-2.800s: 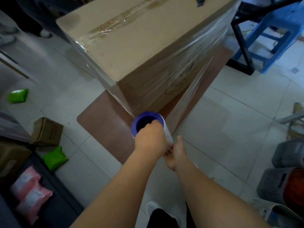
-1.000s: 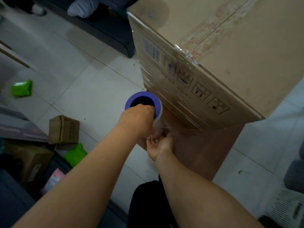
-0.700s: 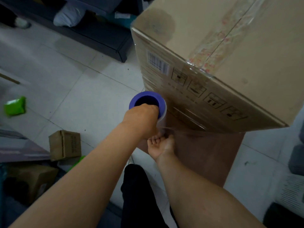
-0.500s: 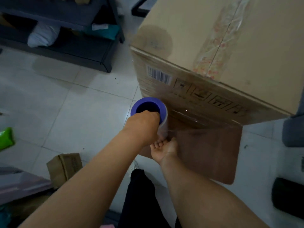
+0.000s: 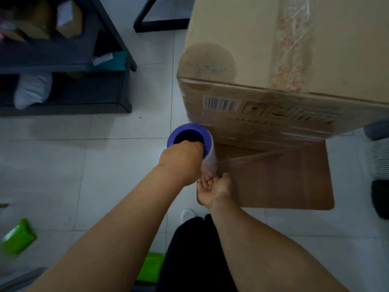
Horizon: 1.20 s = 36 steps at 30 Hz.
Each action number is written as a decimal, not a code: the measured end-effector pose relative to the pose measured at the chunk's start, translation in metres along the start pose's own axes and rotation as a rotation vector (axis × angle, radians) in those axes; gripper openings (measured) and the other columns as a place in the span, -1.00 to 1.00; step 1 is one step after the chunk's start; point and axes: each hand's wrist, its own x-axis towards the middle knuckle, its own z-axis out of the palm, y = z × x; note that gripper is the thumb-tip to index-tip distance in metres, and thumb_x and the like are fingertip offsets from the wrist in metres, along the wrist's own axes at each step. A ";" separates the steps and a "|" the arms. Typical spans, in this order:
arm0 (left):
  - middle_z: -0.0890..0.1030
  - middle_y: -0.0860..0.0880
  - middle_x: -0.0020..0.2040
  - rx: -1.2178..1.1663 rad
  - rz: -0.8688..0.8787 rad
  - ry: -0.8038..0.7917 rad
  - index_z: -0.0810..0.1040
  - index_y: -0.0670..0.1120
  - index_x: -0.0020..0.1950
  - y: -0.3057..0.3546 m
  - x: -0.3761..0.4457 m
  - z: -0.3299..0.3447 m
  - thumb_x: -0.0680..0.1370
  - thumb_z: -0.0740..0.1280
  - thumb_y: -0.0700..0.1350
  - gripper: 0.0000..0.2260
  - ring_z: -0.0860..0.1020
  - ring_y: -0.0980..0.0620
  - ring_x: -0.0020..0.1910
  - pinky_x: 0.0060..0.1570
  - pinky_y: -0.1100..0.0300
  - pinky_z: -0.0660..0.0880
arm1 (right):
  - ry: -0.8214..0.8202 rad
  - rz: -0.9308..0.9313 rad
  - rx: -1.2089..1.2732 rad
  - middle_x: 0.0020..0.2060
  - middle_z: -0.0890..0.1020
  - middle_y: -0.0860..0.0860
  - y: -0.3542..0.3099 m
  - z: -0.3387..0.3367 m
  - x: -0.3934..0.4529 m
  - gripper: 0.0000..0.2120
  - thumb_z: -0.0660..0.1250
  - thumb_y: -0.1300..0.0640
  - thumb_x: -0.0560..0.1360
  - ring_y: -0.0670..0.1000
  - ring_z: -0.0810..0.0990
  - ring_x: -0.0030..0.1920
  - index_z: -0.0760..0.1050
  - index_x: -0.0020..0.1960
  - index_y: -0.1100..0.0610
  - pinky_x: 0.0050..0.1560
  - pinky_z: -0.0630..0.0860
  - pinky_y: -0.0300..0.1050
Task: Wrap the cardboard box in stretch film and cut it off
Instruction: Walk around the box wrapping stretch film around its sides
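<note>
A large cardboard box [image 5: 248, 39] stands on a low brown table [image 5: 294, 180]; clear film covers its near side, where a barcode shows. The stretch film roll [image 5: 207, 148], upright with a purple core, hangs at the box's lower left corner. My left hand [image 5: 181, 161] grips the roll's top, fingers inside the core. My right hand [image 5: 214, 186] holds the roll's bottom end from below, palm up. A stretched sheet of film [image 5: 252, 158] runs from the roll rightwards to the box.
A dark metal shelf [image 5: 63, 66] with packages stands at upper left. Green packets [image 5: 17, 236] lie on the tiled floor at lower left. Grey crates [image 5: 379, 131] sit at the right edge. My dark trouser leg and white shoe [image 5: 188, 213] are below the hands.
I have walked around the box's corner with the roll, from the film-wrapped side to the barcode side. Film now pays out along this face. Both hands keep the same hold.
</note>
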 end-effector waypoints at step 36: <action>0.55 -0.08 -0.07 0.270 0.596 0.022 0.45 -0.14 0.18 -0.146 0.093 -0.069 0.52 0.38 -0.11 -0.72 0.56 -0.07 -0.10 -0.04 0.06 0.57 | -0.040 -0.264 0.568 -0.43 0.42 0.02 0.115 0.142 0.042 -0.43 -0.09 -0.26 0.61 -0.04 0.35 -0.39 0.38 -0.27 0.13 -0.29 0.31 -0.23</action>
